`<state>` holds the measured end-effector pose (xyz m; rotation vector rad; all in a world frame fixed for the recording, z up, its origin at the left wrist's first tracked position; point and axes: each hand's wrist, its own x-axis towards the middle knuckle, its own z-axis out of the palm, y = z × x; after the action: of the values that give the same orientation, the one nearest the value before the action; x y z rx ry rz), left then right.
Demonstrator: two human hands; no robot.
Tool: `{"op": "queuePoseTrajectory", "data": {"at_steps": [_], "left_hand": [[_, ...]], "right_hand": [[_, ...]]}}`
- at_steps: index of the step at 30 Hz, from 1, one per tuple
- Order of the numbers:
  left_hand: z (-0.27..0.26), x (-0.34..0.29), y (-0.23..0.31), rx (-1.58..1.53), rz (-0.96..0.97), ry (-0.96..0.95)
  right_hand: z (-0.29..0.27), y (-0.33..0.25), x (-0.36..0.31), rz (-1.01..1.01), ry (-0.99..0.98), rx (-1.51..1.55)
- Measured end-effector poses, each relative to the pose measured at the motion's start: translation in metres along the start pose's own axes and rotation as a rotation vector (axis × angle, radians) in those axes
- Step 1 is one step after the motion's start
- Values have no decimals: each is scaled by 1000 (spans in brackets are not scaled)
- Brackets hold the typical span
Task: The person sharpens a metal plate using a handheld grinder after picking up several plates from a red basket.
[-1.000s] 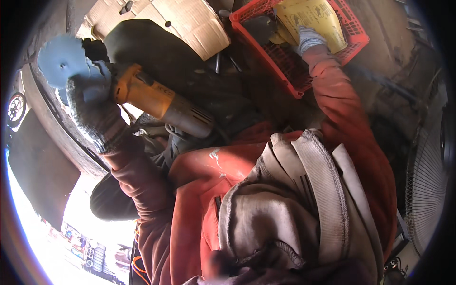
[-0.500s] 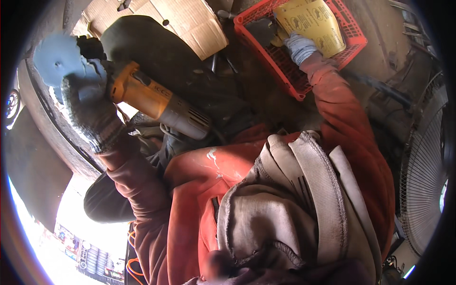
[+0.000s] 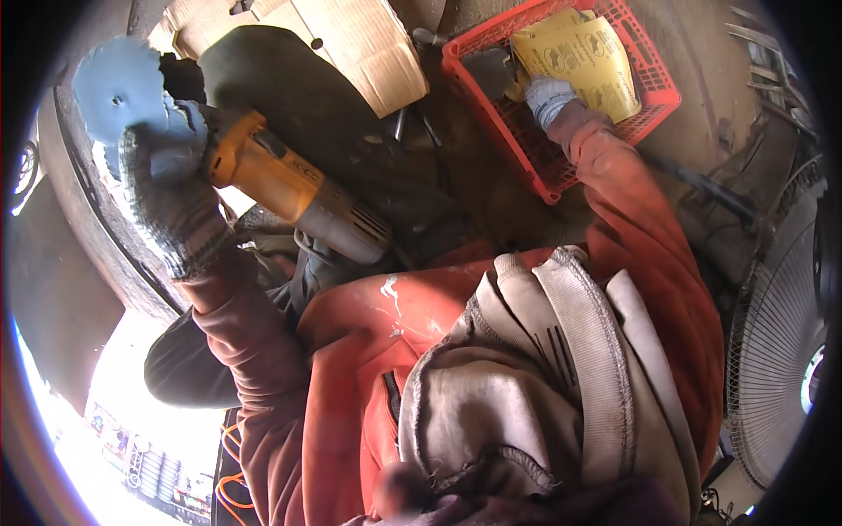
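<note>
My left hand (image 3: 171, 197), in a dirty knitted glove, is closed on a torn blue-grey disc (image 3: 114, 96) with a small centre hole. Against that hand rests the head of an orange and grey angle grinder (image 3: 281, 180), its body lying across my lap; whether my fingers also grip it I cannot tell. A ragged black piece (image 3: 181, 79) sticks out beside the disc. My right hand (image 3: 551, 98), in a pale glove, reaches into a red plastic crate (image 3: 500, 131) at the edge of yellow printed sheets (image 3: 583, 66). Its fingertips are hidden. A dark grey sheet (image 3: 487, 72) lies near them.
Flattened cardboard (image 3: 351, 44) lies beyond my knee (image 3: 272, 74). A wire-guarded fan (image 3: 776, 333) stands at the right. Between crate and fan runs a dark bar (image 3: 702, 184). An orange cord (image 3: 230, 473) shows at the lower left.
My right hand has drawn slightly toward me and its fingers have slipped from sight at the sheets' edge. The yellow sheets have shifted. My left hand keeps its hold.
</note>
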<state>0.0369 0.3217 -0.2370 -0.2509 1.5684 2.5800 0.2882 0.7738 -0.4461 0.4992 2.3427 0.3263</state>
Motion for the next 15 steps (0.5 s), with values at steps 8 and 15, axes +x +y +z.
{"op": "queuePoseTrajectory", "data": {"at_steps": [8,15], "left_hand": [[-5,1,-1,90,2,-31],[-1,-5,1,-119,5,-120]], "right_hand": [[-57,47,-45,-77,184,191],[-59,79,-33,93,60,581]]}}
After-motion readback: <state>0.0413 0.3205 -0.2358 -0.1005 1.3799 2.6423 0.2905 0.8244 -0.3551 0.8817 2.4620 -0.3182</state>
